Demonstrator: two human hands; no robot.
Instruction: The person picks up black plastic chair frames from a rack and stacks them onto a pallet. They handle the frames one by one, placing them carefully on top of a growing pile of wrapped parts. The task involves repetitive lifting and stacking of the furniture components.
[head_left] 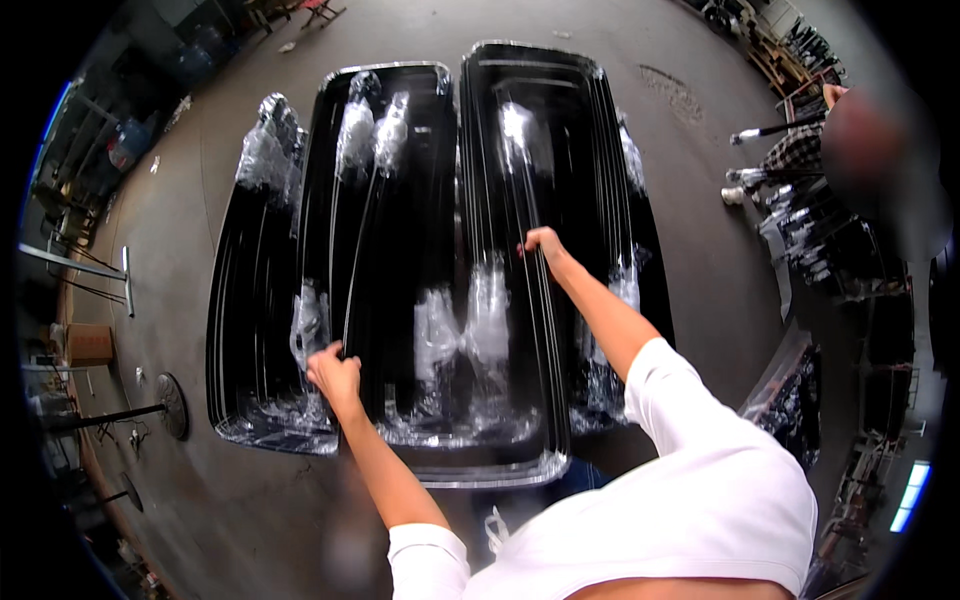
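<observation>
Both my hands are closed on a large black rectangular frame [480, 482] with rounded corners, which lies over other black frames. My left hand [335, 375] has its fingers around the left rail, near the lower corner. Farther up, my right hand [543, 245] grips the thin right rail; its fingertips are partly hidden. Under and around the held frame are stacks of similar black frames, one at the left [255, 300] and one at the upper right [590, 90]. Clear plastic film [437, 325] wraps several of their rails in bunches.
At the right a co-worker in a checked sleeve [795, 150] stands by film-wrapped black parts [810, 240]. On the left floor are a round black base with a pole [173, 407], a cardboard box [90, 344] and a metal stand [128, 282]. Wooden pallets [770, 55] sit at the far right.
</observation>
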